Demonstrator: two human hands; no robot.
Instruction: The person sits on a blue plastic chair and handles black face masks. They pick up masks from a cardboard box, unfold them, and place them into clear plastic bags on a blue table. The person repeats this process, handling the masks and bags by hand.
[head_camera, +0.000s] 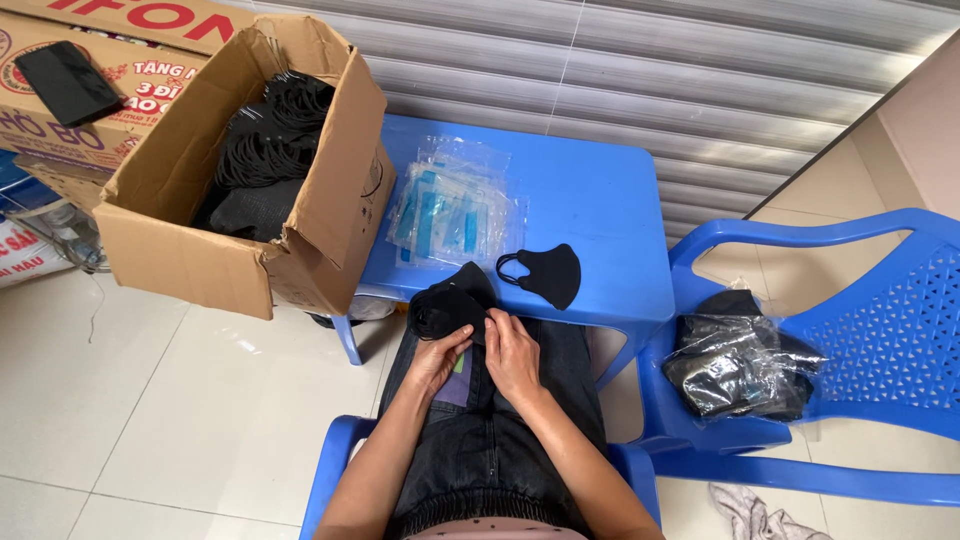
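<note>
Black mask stack (450, 305) gripped by both hands — left hand (437, 357), right hand (512, 352) — fingers pinched shut on it, apparently peeling one mask off; packing sleeves (455, 205) lie near.

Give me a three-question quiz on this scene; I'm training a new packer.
1. True or false: a single black mask lies on the blue table.
2. What fills the cardboard box? A) black masks B) bottles C) paper
3. What do both hands, left hand and right hand, hold?

Key: 1 true. 2 A. 3 A bunch of black masks over the lap.
</note>
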